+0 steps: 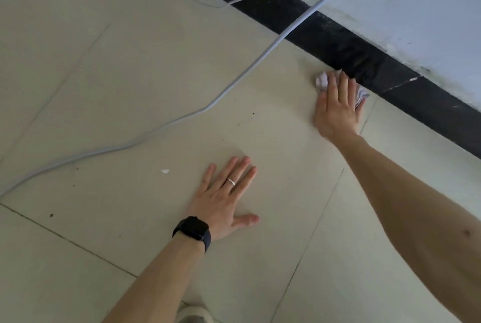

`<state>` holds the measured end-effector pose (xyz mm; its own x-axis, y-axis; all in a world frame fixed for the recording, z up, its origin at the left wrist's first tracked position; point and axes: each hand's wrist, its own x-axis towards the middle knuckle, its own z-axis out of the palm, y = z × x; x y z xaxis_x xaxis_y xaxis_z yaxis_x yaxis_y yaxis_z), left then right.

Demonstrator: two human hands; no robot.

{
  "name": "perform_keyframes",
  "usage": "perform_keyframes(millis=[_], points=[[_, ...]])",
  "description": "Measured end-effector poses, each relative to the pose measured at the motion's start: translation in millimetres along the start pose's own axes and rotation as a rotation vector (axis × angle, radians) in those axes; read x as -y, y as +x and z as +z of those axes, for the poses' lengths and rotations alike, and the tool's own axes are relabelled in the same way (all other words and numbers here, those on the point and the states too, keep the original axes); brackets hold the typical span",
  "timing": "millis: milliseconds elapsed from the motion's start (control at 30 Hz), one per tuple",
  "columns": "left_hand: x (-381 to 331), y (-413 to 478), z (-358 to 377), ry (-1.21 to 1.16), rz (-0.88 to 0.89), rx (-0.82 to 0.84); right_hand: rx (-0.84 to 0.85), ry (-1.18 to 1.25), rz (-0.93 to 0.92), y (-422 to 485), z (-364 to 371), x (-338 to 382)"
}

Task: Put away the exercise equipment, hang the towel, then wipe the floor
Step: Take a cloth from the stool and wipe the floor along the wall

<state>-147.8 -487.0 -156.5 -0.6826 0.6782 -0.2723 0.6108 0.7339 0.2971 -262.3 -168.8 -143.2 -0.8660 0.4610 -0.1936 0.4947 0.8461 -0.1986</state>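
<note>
Fingers (344,87) of right hand (335,112) flat atop crumpled cloth (322,80) beside dark baseboard (364,60)

A black watch (194,229) with a square dark face and matching strap circles the wrist of the left hand (223,200), which wears a thin silver ring (231,181). Both forearms are bare; the one behind the right hand (335,106) shows a small dark spot.

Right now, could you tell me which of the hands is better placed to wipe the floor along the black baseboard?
Right hand: it presses the cloth beside the baseboard; the left hand lies flat, empty.
</note>
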Motion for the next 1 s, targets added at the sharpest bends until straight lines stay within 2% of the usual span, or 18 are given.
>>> perform_keyframes(millis=[67, 100, 200, 267, 300, 333, 433, 467, 500, 600, 667, 700, 767, 833, 867, 900, 933, 1000], points=[[-1, -1, -2, 0.002, -0.004, 0.008, 0.024, 0.063, 0.037, -16, 6, 33], [-1, -2, -1, 0.006, -0.011, 0.008, 0.073, 0.028, -0.073, -30, 12, 48], [0, -1, -1, 0.000, -0.006, 0.011, 0.186, -0.153, -0.713, -70, 27, 71], [0, 0, -1, 0.011, -0.009, 0.009, 0.235, -0.261, -1.018, -60, 24, 66], [0, 0, -1, 0.007, -0.012, 0.015, 0.237, -0.296, -1.036, -46, 20, 60], [-1, 0, -1, 0.003, -0.012, 0.023, 0.243, -0.307, -0.951, -32, 16, 55], [0, 0, -3, 0.004, -0.011, 0.053, 0.172, -0.084, -0.276, -23, 6, 55], [0, 0, -6, 0.006, -0.018, 0.068, 0.155, -0.047, -0.182, -41, 9, 64], [-1, 1, -8, 0.006, -0.019, 0.087, 0.154, -0.064, -0.233, -67, 16, 71], [-4, -2, -14, -0.006, -0.008, 0.114, 0.257, -0.116, -0.762, -138, 31, 72], [-2, -19, -14, 0.004, -0.005, 0.031, 0.267, -0.166, -0.898, -129, 24, 58], [2, -31, -13, -0.008, -0.026, -0.026, 0.240, -0.186, -0.848, -113, 21, 52], [16, -59, -9, -0.028, -0.139, -0.101, 0.225, -0.170, -0.546, -90, 13, 48], [28, -86, -10, -0.026, -0.253, -0.123, 0.199, -0.023, -0.231, -94, 18, 61], [33, -96, -10, -0.006, -0.266, -0.108, 0.160, 0.028, -0.183, -111, 26, 73], [36, -100, -10, 0.002, -0.268, -0.079, 0.102, 0.024, -0.220, -137, 37, 83], [37, -105, -9, -0.005, -0.273, -0.054, 0.069, -0.005, -0.336, -170, 50, 88], [38, -110, -8, -0.038, -0.285, -0.057, 0.095, -0.054, -0.654, -243, 70, 86]])
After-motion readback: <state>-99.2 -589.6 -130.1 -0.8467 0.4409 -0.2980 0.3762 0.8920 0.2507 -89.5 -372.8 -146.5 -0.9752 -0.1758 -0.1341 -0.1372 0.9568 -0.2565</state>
